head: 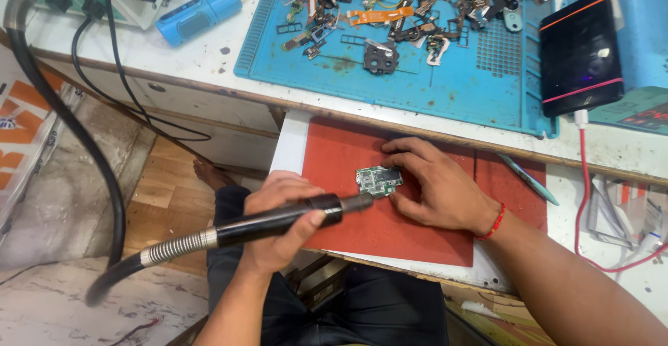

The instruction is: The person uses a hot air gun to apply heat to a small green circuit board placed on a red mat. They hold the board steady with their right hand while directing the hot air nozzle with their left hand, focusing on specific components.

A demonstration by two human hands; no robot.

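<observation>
While the left hand grips a black rotary handpiece with its tip at the small green circuit board, the right hand pins that board flat-fingered on the red mat at centre. At twelve o'clock on the tabletop, a blue tray mat holds scattered phone parts, too small and jumbled to identify. The handpiece's black flexible hose runs off-frame at ten o'clock, and the dark phone at two o'clock is partly cut off.

Single head view, steeply downward, close over red mat
</observation>
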